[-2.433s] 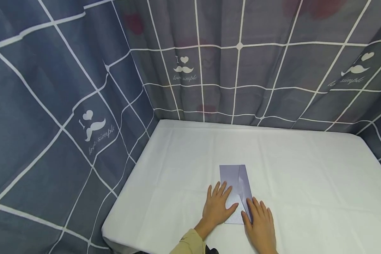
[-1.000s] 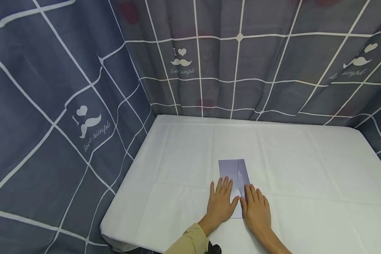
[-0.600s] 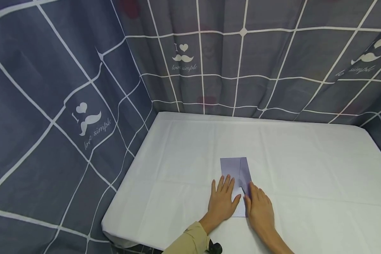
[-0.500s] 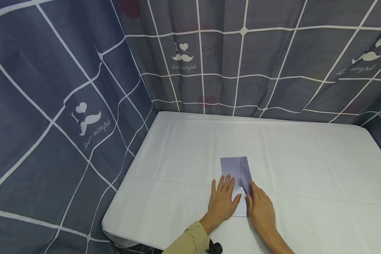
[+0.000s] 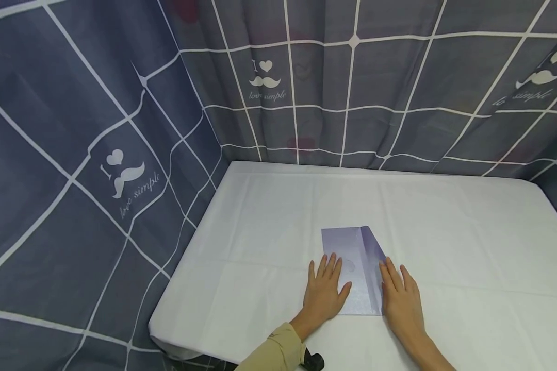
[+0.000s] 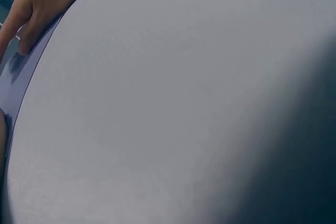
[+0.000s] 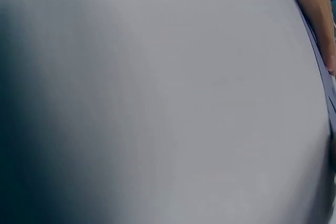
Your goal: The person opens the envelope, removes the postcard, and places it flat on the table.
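Note:
A shiny lilac sheet of paper [image 5: 355,283] lies on the white-covered table, its right side raised as a creased flap [image 5: 373,252]. My left hand [image 5: 324,291] rests flat on the sheet's left part with the fingers spread. At the flap's outer edge, my right hand [image 5: 401,296] touches the paper with fairly straight fingers; its thumb is hard to make out. The left wrist view catches the right hand [image 6: 44,3] over a strip of the paper [image 6: 23,80]. In the right wrist view, the left hand [image 7: 314,9] appears at the upper right beside the paper's edge [image 7: 321,66].
White cloth covers the table [image 5: 260,216], with faint crease lines. Dark grey-blue curtains [image 5: 315,77] with white grid lines stand behind it and along the left side. A small black object [image 5: 313,360] sits by the left sleeve [image 5: 278,350] at the front.
The paper's right side, earlier folded over flat, has been lifted and turned outward to the right. My right hand has moved right with it, while the left hand stays on the sheet.

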### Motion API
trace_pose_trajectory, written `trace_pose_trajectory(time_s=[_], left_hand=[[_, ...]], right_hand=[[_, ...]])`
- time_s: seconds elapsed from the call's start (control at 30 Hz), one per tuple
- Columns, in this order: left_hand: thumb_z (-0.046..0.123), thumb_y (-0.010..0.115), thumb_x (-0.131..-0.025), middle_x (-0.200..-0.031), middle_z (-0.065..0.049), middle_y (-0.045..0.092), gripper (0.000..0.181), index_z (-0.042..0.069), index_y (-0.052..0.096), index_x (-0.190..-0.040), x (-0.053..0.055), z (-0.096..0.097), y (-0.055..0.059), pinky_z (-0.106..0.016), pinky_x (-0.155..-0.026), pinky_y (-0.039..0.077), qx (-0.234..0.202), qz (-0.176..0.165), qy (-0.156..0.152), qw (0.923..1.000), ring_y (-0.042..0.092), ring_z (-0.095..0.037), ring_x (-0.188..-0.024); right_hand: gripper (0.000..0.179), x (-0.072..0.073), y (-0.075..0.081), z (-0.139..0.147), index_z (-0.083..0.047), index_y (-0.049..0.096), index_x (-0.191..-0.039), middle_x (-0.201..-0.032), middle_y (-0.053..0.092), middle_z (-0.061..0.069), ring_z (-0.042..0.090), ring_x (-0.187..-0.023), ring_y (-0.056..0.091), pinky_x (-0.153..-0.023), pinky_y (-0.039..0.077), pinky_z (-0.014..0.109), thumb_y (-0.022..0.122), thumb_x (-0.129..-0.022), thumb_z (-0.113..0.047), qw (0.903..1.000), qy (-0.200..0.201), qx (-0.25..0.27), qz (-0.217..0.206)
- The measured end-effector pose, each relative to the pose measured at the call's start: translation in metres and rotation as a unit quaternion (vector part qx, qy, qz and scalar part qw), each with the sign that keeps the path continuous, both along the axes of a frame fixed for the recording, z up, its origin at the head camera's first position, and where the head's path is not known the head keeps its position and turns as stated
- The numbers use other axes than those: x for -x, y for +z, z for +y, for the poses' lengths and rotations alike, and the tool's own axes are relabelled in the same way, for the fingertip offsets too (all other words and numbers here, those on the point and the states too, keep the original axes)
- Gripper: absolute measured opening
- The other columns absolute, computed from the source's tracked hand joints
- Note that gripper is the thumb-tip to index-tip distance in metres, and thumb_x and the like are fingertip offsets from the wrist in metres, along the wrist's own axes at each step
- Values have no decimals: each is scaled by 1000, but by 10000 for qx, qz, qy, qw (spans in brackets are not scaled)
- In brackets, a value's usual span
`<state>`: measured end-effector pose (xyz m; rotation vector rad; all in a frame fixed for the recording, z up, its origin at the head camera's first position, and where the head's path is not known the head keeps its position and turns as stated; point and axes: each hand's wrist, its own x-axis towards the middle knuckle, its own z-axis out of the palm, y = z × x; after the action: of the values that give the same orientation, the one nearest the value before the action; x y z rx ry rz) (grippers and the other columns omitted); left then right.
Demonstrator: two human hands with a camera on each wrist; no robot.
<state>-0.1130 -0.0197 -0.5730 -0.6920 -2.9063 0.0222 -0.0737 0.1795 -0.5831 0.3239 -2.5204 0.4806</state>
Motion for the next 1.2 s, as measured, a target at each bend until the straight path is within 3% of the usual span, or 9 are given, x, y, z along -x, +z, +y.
trace_pose_trajectory(time_s=[0.1, 0.23, 0.53, 0.7, 0.8, 0.9, 1.07, 1.17, 1.2], left_hand=[[52, 26, -100, -154, -5, 29, 62, 14, 35, -149, -1, 2, -1, -54, -109, 19, -10, 8, 23, 10000, 22, -26, -141], [52, 27, -100, -154, -4, 28, 62, 15, 34, -149, -1, 3, -3, -53, -109, 18, -10, 14, 74, 10000, 21, -25, -141], [53, 30, -99, -153, -3, 31, 62, 16, 37, -148, -1, 4, 0, -52, -109, 19, 34, 180, 82, 9998, 24, -24, -140], [54, 32, -98, -151, -4, 34, 62, 15, 40, -146, -3, 6, 2, -52, -108, 22, -8, 229, 88, 9997, 27, -25, -139], [54, 33, -98, -151, -4, 34, 62, 15, 41, -146, -2, 7, 1, -53, -108, 22, -79, 236, 84, 9997, 26, -25, -139], [54, 34, -98, -151, -4, 34, 62, 15, 40, -146, 1, 7, 0, -53, -109, 20, -156, 245, 109, 9995, 24, -25, -140], [53, 37, -97, -151, -4, 34, 62, 15, 41, -146, 1, 7, -2, -52, -109, 20, -326, 269, 147, 9990, 25, -24, -140], [52, 38, -97, -151, -4, 35, 62, 14, 41, -146, -1, 7, -3, -52, -109, 20, -462, 248, 110, 9986, 25, -24, -140], [52, 37, -97, -150, -5, 35, 62, 14, 41, -146, -1, 8, -3, -52, -109, 20, -516, 248, 96, 9983, 26, -24, -140]], right_hand=[[48, 3, 3, 7, 7, 50, -131, -135, 48, 25, 51, -122, 37, -94, 33, 64, 27, -103, -24, 9984, 330, -420, -172], [40, 9, 9, 12, 8, 54, -126, -128, 54, 25, 50, -114, 47, -88, 38, 61, 56, -87, -3, 9962, 517, -386, -581], [29, 23, 32, -4, 2, 65, -106, -99, 65, 19, 37, -87, 60, -75, 46, 49, 71, -77, 1, 9925, 76, -1040, -643], [11, 30, 48, -16, 5, 65, -88, -75, 59, 13, 31, -67, 58, -58, 49, 42, 66, -86, -6, 9846, -269, -59, -1726], [22, 34, 61, -19, 12, 63, -87, -72, 60, 13, 27, -61, 59, -53, 51, 40, 54, -91, -7, 9506, -316, 1156, -2862], [29, 40, 73, -19, 13, 59, -83, -73, 57, 12, 23, -63, 55, -59, 50, 37, 44, -94, -8, 8838, -193, 2301, -4070], [24, 49, 81, -15, 2, 54, -79, -73, 48, 6, 18, -66, 43, -61, 40, 31, 44, -94, -14, 7716, -394, 3638, -5204], [23, 50, 81, -11, 0, 54, -82, -75, 47, 5, 17, -67, 42, -60, 39, 29, 44, -95, -16, 7343, -582, 4000, -5454], [24, 50, 81, -11, 0, 54, -83, -78, 48, 6, 19, -70, 43, -62, 39, 30, 43, -96, -17, 7312, -565, 4022, -5481]])
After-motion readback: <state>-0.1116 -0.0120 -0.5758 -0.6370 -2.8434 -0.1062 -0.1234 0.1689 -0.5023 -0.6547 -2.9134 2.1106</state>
